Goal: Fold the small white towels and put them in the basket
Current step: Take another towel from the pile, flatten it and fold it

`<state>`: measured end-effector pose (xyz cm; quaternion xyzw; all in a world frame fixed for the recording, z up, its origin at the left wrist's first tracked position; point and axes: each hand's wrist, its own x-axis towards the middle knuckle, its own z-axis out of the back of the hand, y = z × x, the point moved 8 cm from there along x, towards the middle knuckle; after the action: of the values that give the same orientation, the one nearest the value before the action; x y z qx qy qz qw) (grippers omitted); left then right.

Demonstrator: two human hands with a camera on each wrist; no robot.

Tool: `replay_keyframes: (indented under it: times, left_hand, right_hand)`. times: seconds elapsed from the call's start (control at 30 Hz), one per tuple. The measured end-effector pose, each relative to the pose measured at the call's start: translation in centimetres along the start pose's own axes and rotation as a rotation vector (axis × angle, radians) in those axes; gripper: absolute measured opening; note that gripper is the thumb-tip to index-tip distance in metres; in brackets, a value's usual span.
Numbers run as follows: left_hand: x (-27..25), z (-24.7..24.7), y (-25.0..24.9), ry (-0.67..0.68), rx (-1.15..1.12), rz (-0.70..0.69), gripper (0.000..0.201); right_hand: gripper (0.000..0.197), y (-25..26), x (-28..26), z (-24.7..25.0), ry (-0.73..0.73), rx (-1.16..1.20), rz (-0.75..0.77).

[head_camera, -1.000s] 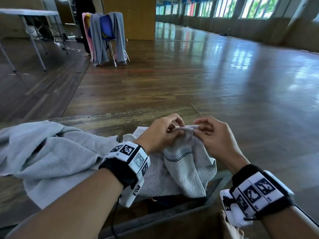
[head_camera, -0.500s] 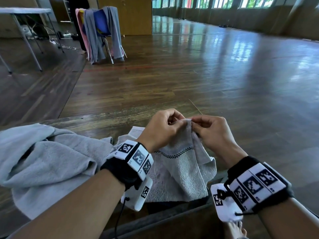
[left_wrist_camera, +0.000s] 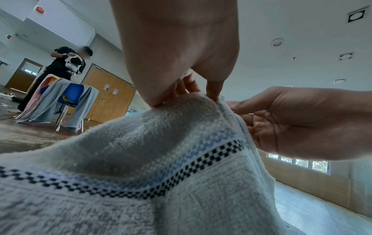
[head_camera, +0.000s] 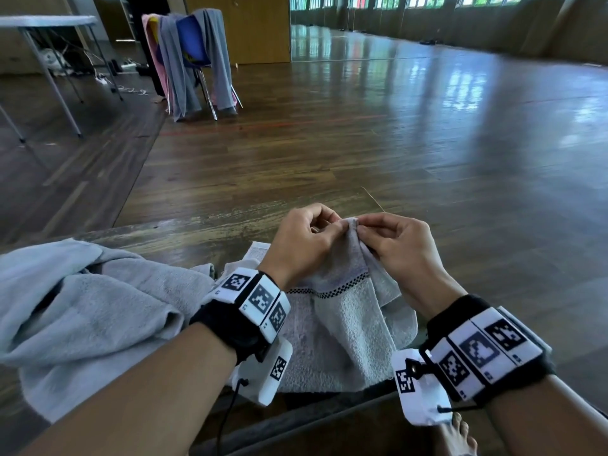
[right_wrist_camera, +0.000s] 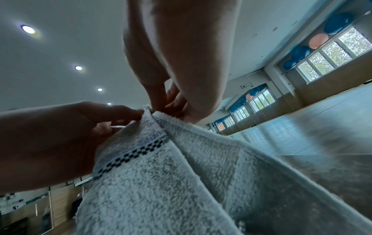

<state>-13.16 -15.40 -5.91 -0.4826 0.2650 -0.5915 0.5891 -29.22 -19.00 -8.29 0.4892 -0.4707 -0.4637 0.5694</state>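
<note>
A small white towel (head_camera: 342,324) with a dark checked stripe hangs from both hands over the near edge of a low wooden platform (head_camera: 184,235). My left hand (head_camera: 306,241) pinches its top edge (left_wrist_camera: 203,98) between thumb and fingers. Right beside it, my right hand (head_camera: 391,245) pinches the same top edge, almost touching the left. The right wrist view shows the towel (right_wrist_camera: 161,182) bunched into a fold under the fingers. No basket is in view.
A heap of grey-white towels (head_camera: 85,311) lies on the platform to the left. Further off stand a blue chair (head_camera: 190,51) draped with cloths, a folding table (head_camera: 42,24) and a person (left_wrist_camera: 60,66) in black. Wooden floor stretches ahead. A bare foot (head_camera: 457,436) shows bottom right.
Both hands have lifted the towel's top edge a little and drawn it together. The pinch points have come closer, and the towel hangs longer below them.
</note>
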Motion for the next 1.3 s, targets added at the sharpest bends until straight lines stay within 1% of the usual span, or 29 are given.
replay_keyframes:
  times: [0.23,0.33,0.4,0.47,0.53,0.63,0.8,0.97,1.07,1.2,1.27,1.3]
  left_hand:
    - [-0.1,-0.1,0.1,-0.003,-0.013,0.007,0.019]
    - [-0.2,-0.1,0.2,-0.002,-0.007,-0.001,0.026]
    - [-0.2,-0.1,0.1,0.0,0.009,0.002,0.031]
    - [-0.1,-0.1,0.1,0.007,0.051,-0.002,0.034]
    - [-0.1,-0.2,0.0,0.015,0.08,-0.015,0.035]
    - [-0.1,-0.2,-0.4,0.018,0.099,-0.036,0.035]
    - [-0.1,-0.3,-0.4,0.041,0.138,-0.051,0.041]
    - [0.0,-0.6,0.0,0.066,0.156,-0.04,0.038]
    - [-0.1,-0.6,0.0,0.074,0.096,-0.021,0.028]
    - [-0.3,-0.3,-0.6,0.032,0.051,-0.068,0.025]
    - [-0.3,-0.1,-0.7,0.016,0.056,-0.081,0.023]
    - [-0.3,0.0,-0.8,0.014,0.059,-0.081,0.023]
  right_hand:
    - [0.01,-1.0,0.3,-0.3,0.044,0.047,-0.065]
    - [0.016,-1.0,0.0,-1.0,0.103,0.103,-0.097]
    - [0.016,-0.6,0.0,-1.1,0.099,0.081,-0.054]
    - [0.01,-0.2,0.0,-0.9,0.066,0.059,-0.002]
    - [0.007,0.0,-0.1,-0.9,0.053,0.065,0.017]
    - [0.01,0.2,0.1,-0.9,0.058,0.059,0.04]
    - [0.014,0.4,0.2,-0.5,0.055,0.05,0.059]
    - [0.017,0.5,0.2,-0.4,0.069,0.022,0.047]
    - [0.021,0.4,0.2,-0.5,0.088,0.023,0.049]
    - [0.018,0.3,0.3,-0.6,0.083,-0.036,0.058]
    - [0.022,0.4,0.4,-0.5,0.084,-0.062,0.083]
    - [0.021,0.5,0.4,-0.6,0.087,-0.068,0.094]
